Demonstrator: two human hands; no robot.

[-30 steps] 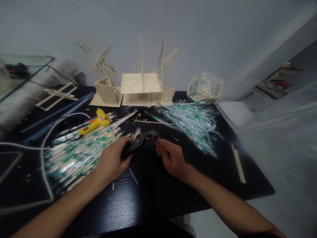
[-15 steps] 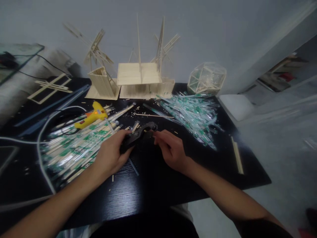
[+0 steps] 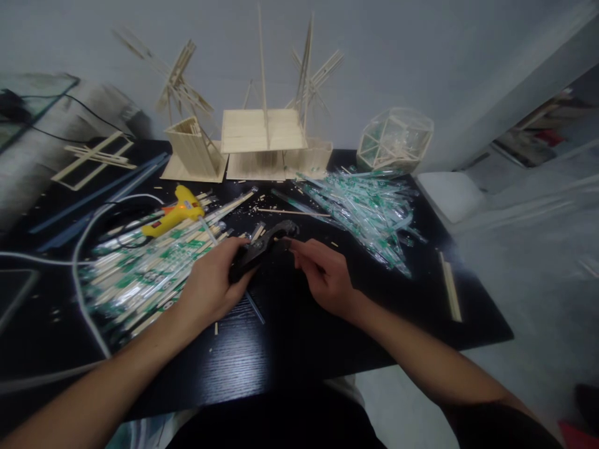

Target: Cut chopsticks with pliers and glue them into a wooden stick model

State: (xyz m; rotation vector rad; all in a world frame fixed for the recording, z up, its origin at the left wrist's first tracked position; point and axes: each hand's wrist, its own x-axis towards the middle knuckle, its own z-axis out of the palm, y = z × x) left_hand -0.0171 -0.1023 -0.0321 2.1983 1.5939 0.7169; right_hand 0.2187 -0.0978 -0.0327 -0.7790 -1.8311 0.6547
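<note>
My left hand [image 3: 213, 277] is wrapped round the handles of a black hand cutter [image 3: 257, 249], its curved jaws pointing right and away from me. Close by those jaws, my right hand [image 3: 325, 274] is closed in a pinch. A small pale bit shows at the jaws, but what the right fingers grip is too small and dark to make out. Left of the tool, plastic-wrapped wooden chopsticks [image 3: 154, 274] lie in a heap, partly behind my left hand. A yellow hot glue gun [image 3: 173, 215] rests on top of them.
Along the wall stand stick-built models: a windmill [image 3: 194, 149], a flat-topped structure [image 3: 262, 131] and a round frame [image 3: 395, 140]. Clear-and-green wrappers [image 3: 365, 209] lie piled at right. Loose sticks [image 3: 450, 287] sit near the right edge of the black table [image 3: 299, 349]. A white cable [image 3: 77, 274] loops at left.
The view has shifted slightly, so the models sit a little higher in it. Both hands hold nearly the same pose at the cutter, with the right fingers still beside its jaws.
</note>
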